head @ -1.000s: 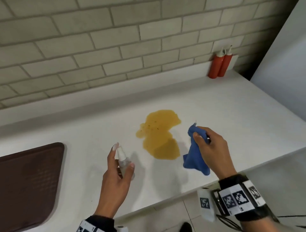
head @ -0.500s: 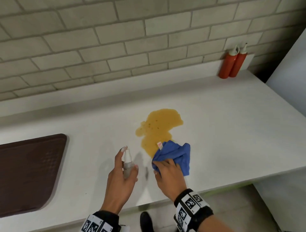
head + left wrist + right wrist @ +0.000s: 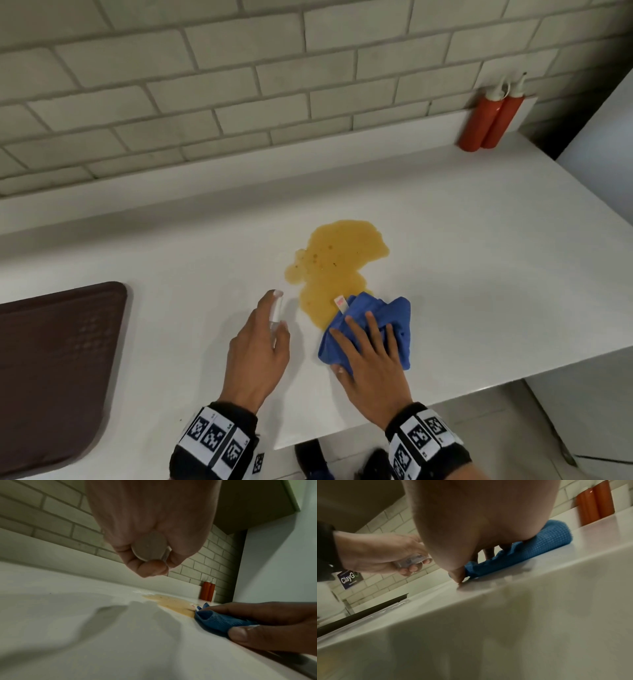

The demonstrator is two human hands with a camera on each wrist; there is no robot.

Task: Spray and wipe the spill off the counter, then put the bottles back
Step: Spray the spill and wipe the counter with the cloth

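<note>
A yellow-orange spill (image 3: 337, 262) spreads over the middle of the white counter (image 3: 479, 267). My right hand (image 3: 371, 356) lies flat with straight fingers on a crumpled blue cloth (image 3: 399, 315), pressing it onto the spill's near edge; the cloth (image 3: 539, 547) also shows in the right wrist view. My left hand (image 3: 260, 346) grips a small clear spray bottle (image 3: 275, 313) just left of the spill, index finger on its top. From the left wrist view the bottle's round base (image 3: 148, 548) shows between curled fingers. Two red squeeze bottles (image 3: 489, 120) stand against the wall, far right.
A dark brown tray (image 3: 51, 370) lies on the counter at the left. A brick wall (image 3: 239, 85) backs the counter. The counter's front edge runs just under my wrists, and a white surface rises at the far right.
My right hand brought the blue cloth down from the air onto the spill's near edge and flattened over it. My left hand with the spray bottle tipped forward toward the spill.
</note>
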